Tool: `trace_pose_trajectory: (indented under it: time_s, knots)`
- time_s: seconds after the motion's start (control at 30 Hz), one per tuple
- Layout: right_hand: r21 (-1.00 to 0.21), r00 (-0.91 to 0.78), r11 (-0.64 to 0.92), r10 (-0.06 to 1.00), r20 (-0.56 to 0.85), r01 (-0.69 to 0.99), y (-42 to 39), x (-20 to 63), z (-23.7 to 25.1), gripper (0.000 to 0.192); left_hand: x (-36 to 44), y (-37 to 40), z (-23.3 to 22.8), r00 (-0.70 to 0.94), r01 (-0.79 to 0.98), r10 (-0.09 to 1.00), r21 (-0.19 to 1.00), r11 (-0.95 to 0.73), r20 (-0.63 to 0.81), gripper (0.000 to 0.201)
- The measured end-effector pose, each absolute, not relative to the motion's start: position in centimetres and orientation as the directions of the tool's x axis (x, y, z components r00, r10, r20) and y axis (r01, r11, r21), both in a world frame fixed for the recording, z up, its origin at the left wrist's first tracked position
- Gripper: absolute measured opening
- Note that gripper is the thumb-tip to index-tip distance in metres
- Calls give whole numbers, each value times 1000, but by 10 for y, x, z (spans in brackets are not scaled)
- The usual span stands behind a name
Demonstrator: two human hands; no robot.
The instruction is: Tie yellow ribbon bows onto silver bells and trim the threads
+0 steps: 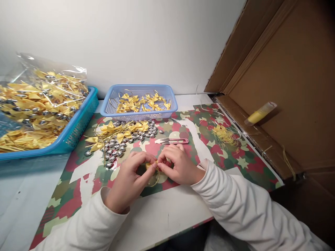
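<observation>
Both my hands meet over the patterned mat near its front edge. My left hand (134,176) pinches a yellow ribbon bow (148,165) between thumb and fingers; most of the bow is hidden by them. A thin gold cord loop (157,179) hangs down from it. My right hand (178,164) is closed at the same spot, its thumb and forefinger pressed together at the bow's right side. What exactly those fingertips grip, bow or cord, is too small to tell. Just beyond my right hand lie thread snips (174,141) with a pink handle.
Silver bells (115,150) and yellow bows with gold cords (112,129) lie left of centre. Behind them stands a blue basket (140,116) holding finished-looking bows. A larger basket (78,130) with a bagged heap is at left. Yellow thread scraps (224,135) lie right, beside a cardboard wall (282,69).
</observation>
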State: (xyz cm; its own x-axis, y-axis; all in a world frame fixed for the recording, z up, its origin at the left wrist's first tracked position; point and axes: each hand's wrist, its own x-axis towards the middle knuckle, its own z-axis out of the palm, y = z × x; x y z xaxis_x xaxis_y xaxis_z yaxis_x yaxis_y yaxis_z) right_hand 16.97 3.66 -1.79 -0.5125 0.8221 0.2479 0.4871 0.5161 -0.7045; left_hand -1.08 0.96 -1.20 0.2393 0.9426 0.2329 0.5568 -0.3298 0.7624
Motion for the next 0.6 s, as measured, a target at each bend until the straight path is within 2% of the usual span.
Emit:
trace_pose_trajectory:
  time_s: [0.3, 0.6]
  knots:
    - [-617, -536, 601, 781, 321, 507, 37, 170, -19, 12, -10, 12, -13, 223, 596, 949, 740, -313, 222, 18]
    - [-658, -472, 533, 832, 293, 532, 35, 167, -15, 6, -9, 11, -11, 233, 624, 940, 702, -342, 251, 18]
